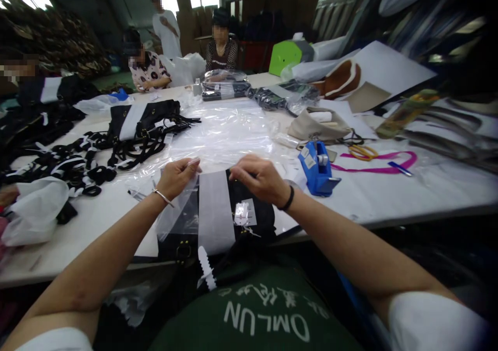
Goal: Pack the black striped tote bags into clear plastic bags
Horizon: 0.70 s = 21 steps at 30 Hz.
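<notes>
A black handbag (pixel 257 200) lies flat at the table edge in front of me, wrapped by a pale grey-white paper band (pixel 216 211) and bearing a white tag (pixel 245 212). Clear plastic film (pixel 179 216) covers its left side. At the upper left of the handbag, my left hand (pixel 179 177) is closed in a pinch on a corner of this film. My right hand (pixel 260 177) is slightly blurred over the bag's upper right, its fingers curled; what they hold, if anything, is hidden.
Clear plastic bags (pixel 229 128) lie flat beyond my hands. A blue tape dispenser (pixel 317 169), yellow-handled scissors (pixel 362 152) and a pink ribbon (pixel 406 159) are to the right. More black bags (pixel 148 117) and straps sit left. Several people are across the table.
</notes>
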Each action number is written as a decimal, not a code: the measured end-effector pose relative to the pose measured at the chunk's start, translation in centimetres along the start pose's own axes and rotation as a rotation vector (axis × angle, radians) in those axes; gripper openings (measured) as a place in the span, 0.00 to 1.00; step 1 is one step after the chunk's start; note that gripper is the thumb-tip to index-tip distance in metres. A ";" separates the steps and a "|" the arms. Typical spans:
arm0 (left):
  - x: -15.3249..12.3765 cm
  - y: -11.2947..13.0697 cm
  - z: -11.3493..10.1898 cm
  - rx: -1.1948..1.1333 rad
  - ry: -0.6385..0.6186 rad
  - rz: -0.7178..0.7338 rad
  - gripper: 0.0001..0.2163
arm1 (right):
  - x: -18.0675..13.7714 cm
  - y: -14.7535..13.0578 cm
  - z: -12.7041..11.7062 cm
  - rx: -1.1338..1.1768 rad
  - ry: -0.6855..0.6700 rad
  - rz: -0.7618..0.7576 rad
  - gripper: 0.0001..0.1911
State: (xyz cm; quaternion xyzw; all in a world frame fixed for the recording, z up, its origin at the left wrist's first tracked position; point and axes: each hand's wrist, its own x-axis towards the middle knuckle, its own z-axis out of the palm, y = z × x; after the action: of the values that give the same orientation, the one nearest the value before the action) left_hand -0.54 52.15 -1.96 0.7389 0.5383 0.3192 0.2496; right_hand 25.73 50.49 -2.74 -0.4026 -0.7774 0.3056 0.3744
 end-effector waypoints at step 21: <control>2.5 1.9 2.6 -0.234 0.350 -0.095 0.12 | -5.4 0.3 3.6 0.620 -0.335 0.514 0.33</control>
State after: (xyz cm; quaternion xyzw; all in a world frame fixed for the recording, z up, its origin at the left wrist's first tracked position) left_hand 3.14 53.93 -1.79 0.6118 0.5671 0.4910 0.2511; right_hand 24.97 45.40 -6.74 -0.3965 -0.5732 0.6690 0.2582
